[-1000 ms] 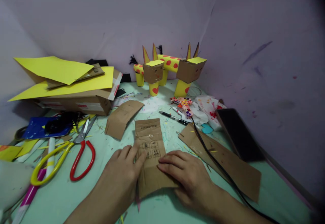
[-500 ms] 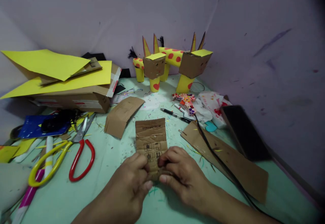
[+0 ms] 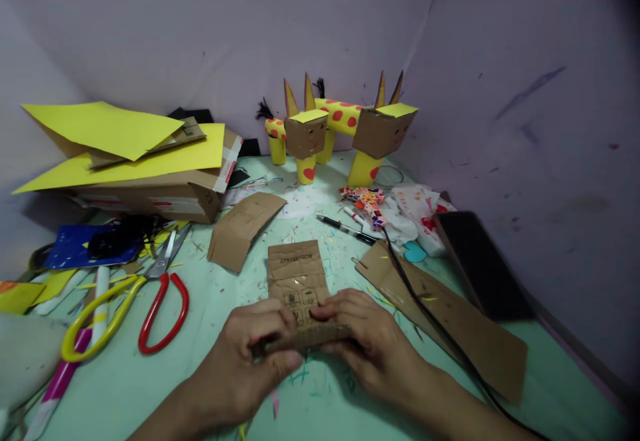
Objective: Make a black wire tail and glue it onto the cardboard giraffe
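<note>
A strip of brown cardboard (image 3: pixel 296 269) with printed symbols lies in front of me on the green tabletop, its near end bent upward. My left hand (image 3: pixel 255 354) pinches the left side of that near edge between thumb and fingers. On the right side, my right hand (image 3: pixel 365 344) grips the same edge, fingertips on top and thumb mostly hidden beneath. Just beyond the strip sits a bent cardboard piece (image 3: pixel 245 227). A longer cardboard piece (image 3: pixel 475 334) lies right of my right hand, a black cable (image 3: pixel 430 307) running across it.
Scissors (image 3: pixel 165 307) with one yellow and one red handle lie at left, near a blue packet (image 3: pixel 75 246). A cardboard box (image 3: pixel 195 202) carries yellow sheets (image 3: pixel 110 131). Two paper animals (image 3: pixel 306 135) stand at the back. A pen (image 3: pixel 345 229) and a phone (image 3: pixel 483 264) lie at right.
The strip's near end has been folded up, so its edge now stands raised between both hands. My left hand has turned slightly and shifted left. The camera view has moved a little.
</note>
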Available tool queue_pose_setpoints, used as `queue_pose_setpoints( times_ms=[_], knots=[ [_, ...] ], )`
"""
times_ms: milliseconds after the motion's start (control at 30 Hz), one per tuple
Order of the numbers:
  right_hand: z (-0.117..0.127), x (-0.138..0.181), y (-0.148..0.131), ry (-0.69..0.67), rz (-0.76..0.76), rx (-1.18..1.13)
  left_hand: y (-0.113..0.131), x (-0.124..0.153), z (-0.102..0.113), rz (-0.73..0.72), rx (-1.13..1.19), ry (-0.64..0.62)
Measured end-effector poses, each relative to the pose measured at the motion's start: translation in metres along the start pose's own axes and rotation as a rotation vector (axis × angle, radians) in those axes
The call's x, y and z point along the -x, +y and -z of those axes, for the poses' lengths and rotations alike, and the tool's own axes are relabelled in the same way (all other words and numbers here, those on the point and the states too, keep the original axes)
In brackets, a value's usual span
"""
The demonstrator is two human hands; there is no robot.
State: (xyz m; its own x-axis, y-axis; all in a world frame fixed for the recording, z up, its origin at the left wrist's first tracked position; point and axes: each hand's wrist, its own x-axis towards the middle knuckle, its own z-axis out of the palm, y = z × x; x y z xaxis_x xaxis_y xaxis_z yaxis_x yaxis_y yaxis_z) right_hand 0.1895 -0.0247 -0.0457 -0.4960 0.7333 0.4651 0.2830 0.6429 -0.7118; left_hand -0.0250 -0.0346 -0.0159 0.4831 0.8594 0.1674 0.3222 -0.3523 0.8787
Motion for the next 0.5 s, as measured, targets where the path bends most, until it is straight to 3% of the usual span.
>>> queue_pose_setpoints(
  times_ms=[233,500],
  knots=[
    [0.0036,0.0011,0.0014,0.004,0.094,0.014,-0.0049,-0.0017,0.0039,-0.283,-0.275,-0.036],
    [0.0043,-0.002,-0.0038,-0.095,0.08,0.076,0.0001,-0.0023,0.0019,-0.28,-0.42,-0.133]
  ],
)
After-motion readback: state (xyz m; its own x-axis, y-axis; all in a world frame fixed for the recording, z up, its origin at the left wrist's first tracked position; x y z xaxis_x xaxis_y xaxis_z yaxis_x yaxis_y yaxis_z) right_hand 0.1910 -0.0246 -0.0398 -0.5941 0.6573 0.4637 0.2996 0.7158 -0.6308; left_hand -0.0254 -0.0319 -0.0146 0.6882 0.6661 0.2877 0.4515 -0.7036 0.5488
